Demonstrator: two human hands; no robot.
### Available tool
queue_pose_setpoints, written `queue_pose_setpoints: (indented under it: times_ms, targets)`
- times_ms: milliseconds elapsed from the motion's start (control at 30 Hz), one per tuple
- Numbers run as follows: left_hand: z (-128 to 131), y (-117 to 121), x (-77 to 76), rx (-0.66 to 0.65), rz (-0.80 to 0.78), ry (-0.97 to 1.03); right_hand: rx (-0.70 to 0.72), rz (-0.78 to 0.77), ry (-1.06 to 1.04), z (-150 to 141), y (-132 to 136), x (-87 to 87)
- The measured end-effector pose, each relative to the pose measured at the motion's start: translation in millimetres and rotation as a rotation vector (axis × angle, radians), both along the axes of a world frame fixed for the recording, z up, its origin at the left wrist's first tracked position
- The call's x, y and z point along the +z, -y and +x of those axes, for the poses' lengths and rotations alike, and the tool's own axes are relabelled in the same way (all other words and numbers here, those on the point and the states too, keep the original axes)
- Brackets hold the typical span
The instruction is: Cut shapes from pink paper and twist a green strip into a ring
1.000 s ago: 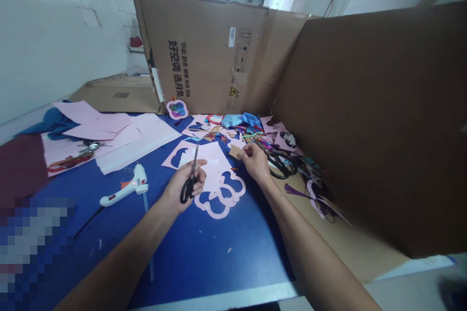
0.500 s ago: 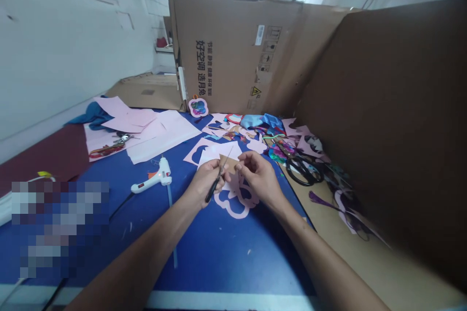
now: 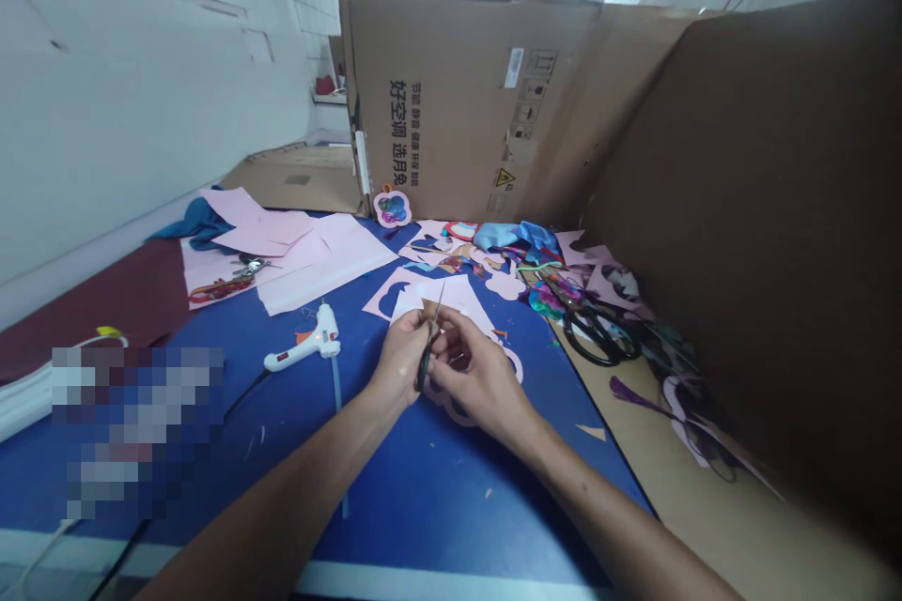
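Observation:
My left hand (image 3: pixel 405 357) is closed around a thin-bladed tool with a black handle (image 3: pixel 424 366), its narrow blade pointing up and away. A small tan card piece (image 3: pixel 441 306) shows just above the fingers, partly covered by them. Close against it, my right hand (image 3: pixel 479 371) has curled fingers and its thumb near the black handle; what they grip is hidden. Beneath the hands lies a pink flower-shaped paper outline (image 3: pixel 517 364), largely covered by the right hand. White paper sheets (image 3: pixel 475 299) rest just beyond.
A white glue gun (image 3: pixel 303 347) lies left with a glue stick (image 3: pixel 338 423) behind it. Pink sheets (image 3: pixel 264 230) and keys (image 3: pixel 254 265) are at back left. Black-handled scissors (image 3: pixel 592 343) and scraps sit right. Cardboard walls (image 3: pixel 465 103) stand behind and right.
My right hand has moved left and in against the left hand, its fingers now curled near the black handle. The tan card is more covered. The view has shifted slightly.

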State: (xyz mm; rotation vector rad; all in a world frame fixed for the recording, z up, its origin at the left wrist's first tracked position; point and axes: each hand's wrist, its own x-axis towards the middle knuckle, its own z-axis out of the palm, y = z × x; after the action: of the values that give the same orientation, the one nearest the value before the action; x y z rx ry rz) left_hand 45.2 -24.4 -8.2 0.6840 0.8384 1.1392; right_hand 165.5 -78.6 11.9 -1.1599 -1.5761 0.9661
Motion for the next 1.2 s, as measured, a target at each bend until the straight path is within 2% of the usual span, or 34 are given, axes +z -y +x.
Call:
queue_pose_setpoints:
  times_ms: [333,567,833,1000,1200]
  targets:
    - [3.2,6.8,8.2,0.068,-0.024,-0.008,-0.046,-0.028,-0.016,-4.1,1.4,-3.8]
    - [3.2,6.7,9.2,0.137,-0.002,-0.053,-0.070,0.013,-0.077,-7.0,3.5,-9.1]
    - [-0.8,1.5,7.3,0.187,0.057,-0.166,-0.009,-0.043,-0.226,-9.7,1.3,-9.0]
    - [-8.2,-5.4,13.7,0.215,0.061,-0.173,-0.041,-0.071,-0.297,3.8,-7.2,-1.7]
    - [-17.5,-13.1,14.9,0.207,0.045,-0.129,-0.085,-0.062,-0.227,29.9,-18.4,3.3]
